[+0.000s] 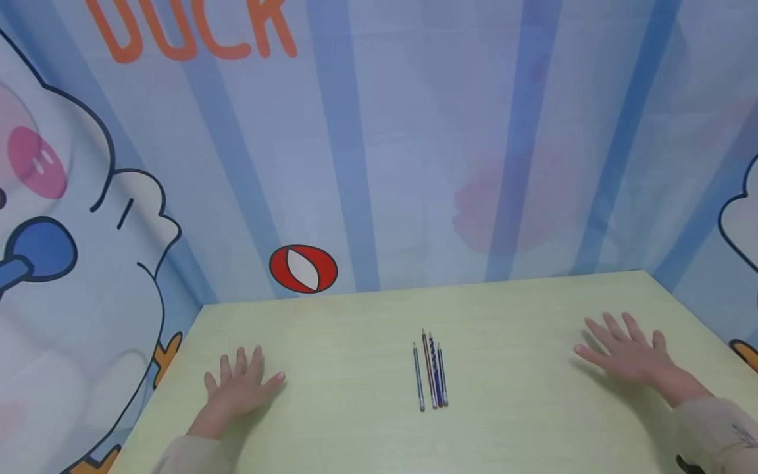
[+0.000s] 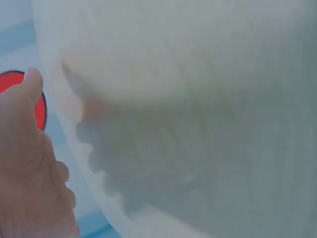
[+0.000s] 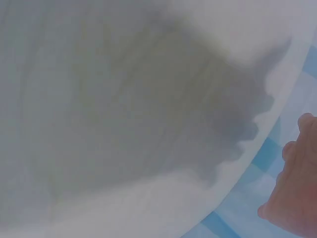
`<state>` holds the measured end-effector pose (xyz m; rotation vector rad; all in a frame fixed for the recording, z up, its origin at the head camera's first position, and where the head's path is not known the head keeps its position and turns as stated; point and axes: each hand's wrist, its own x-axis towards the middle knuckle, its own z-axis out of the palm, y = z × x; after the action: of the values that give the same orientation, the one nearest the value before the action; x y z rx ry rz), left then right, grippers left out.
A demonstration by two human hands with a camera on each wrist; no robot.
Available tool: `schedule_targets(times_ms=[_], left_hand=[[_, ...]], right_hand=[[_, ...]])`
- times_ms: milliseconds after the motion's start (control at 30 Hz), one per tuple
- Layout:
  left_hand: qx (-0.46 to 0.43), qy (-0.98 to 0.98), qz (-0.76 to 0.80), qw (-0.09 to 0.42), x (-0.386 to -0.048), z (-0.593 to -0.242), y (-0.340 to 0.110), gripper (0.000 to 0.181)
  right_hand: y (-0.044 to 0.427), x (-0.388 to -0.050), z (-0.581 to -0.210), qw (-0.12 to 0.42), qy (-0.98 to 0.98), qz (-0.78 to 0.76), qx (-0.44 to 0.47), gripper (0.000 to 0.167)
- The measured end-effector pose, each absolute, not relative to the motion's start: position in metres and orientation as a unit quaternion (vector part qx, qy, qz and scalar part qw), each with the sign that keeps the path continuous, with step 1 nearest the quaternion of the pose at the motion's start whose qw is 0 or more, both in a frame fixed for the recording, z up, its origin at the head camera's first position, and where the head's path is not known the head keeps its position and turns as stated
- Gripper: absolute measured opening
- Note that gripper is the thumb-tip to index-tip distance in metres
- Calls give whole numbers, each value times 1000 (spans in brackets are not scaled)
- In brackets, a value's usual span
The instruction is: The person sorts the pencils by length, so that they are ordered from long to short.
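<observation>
Several pencils (image 1: 427, 368) lie side by side near the middle of the table in the head view, tips pointing to the far edge. One is greenish-blue (image 1: 418, 376) and lies a little apart on the left; another has a dark blue pattern (image 1: 435, 368). My left hand (image 1: 237, 390) is over the table's left part, fingers spread and holding nothing. On the far right, my right hand (image 1: 630, 355) is likewise spread and holds nothing. Both wrist views show part of the left hand (image 2: 29, 168) and right hand (image 3: 297, 183), with their shadows on the tabletop.
The pale yellow-green table (image 1: 331, 342) ends at a striped blue backdrop (image 1: 408, 164) along its back. Printed on that cloth are a red and white ball (image 1: 284, 268) and a large white duck (image 1: 89, 316) at left.
</observation>
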<state>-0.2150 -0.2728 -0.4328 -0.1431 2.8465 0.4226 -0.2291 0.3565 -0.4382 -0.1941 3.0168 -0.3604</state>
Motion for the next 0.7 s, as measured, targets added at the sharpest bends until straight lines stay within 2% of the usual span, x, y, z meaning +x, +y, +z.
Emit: schedule_targets(times_ms=[433,700], left_hand=[[22,991,115,65,-230,-425,-221,84],[55,992,100,50,-235,-423,-189,81]], right_hand=[[317,-235,-416,36,986,-133,-90,81],[287,-240,-409,17,986,-122,-115,81]])
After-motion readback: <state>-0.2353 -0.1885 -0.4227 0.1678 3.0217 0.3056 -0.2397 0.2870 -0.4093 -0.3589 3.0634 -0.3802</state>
